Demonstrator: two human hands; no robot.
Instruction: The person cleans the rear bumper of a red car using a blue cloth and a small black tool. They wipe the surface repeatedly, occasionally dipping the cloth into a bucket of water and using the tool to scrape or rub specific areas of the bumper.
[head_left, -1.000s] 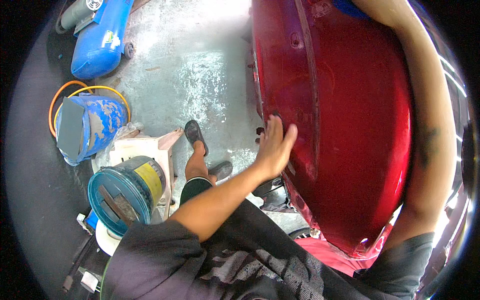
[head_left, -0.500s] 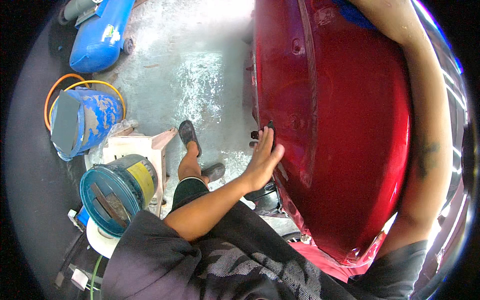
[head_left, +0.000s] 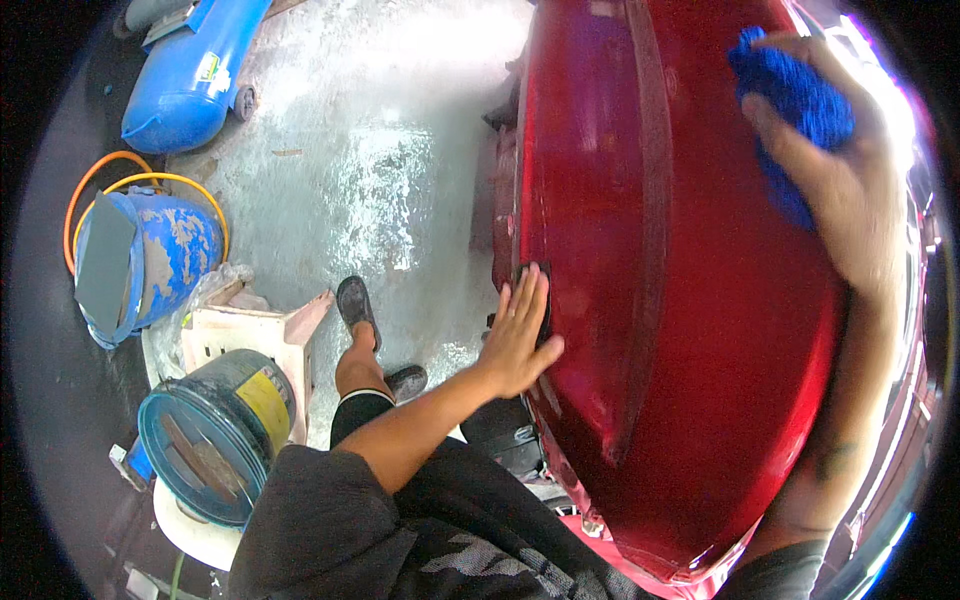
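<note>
A glossy red car body panel (head_left: 730, 330) fills the right half of the view, with a dark lengthwise strip along it. My left hand (head_left: 515, 350) rests against the panel's left edge, fingers stretched out and thumb apart, gripping nothing. Over the far right part of the panel, my right hand (head_left: 855, 200) is closed around a bunched blue cloth (head_left: 800, 100), thumb on one side and fingers on the other. The cloth is at the panel surface; how firmly it presses cannot be told.
On my left, a teal-lidded bucket (head_left: 205, 450) holds flat pieces on top, beside a whitish stool (head_left: 250, 330). Farther off are a worn blue drum (head_left: 185, 245), an orange hose (head_left: 85, 190) and a blue tank (head_left: 185, 95) with a wheel. The floor (head_left: 385, 180) looks wet.
My right hand and the blue cloth have come from the far edge nearer and to the right, into fuller view. My left hand stays at the panel edge. The view has shifted slightly.
</note>
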